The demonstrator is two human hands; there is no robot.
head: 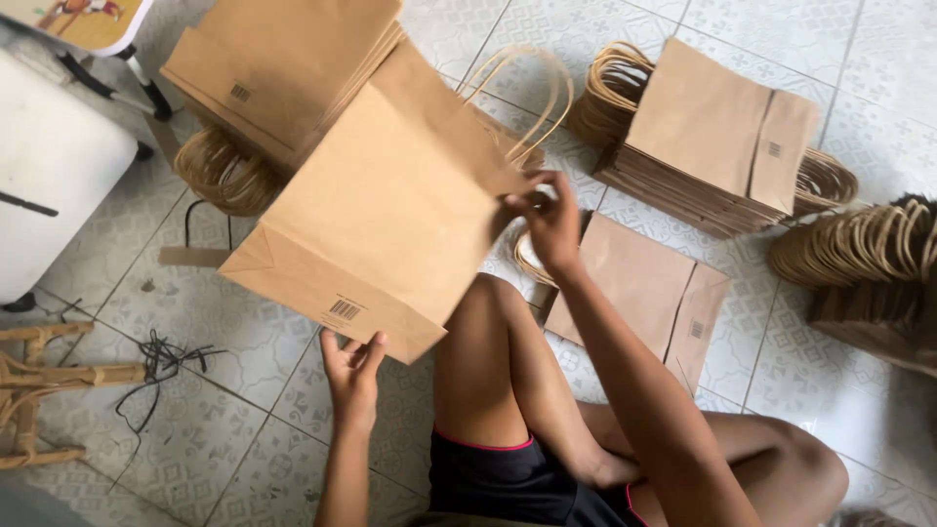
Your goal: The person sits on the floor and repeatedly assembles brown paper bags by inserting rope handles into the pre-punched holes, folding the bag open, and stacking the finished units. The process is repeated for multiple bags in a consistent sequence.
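Both grips on flat brown paper bag [381, 205], twisted handles, folded btm

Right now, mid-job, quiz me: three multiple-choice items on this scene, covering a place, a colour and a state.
1. Where does the left hand grip the held paper bag?
A. folded bottom edge
B. handle end
C. middle

2. What colour is the bag?
A. white
B. kraft brown
C. black

3. How is the held bag?
A. crumpled
B. standing open
C. folded flat, lifted off the floor

Answers: 1 A, its fingers meet the barcoded bottom flap, while the right hand takes the handle end. 2 B, brown like the stacks. 3 C, flat, above the tiles.
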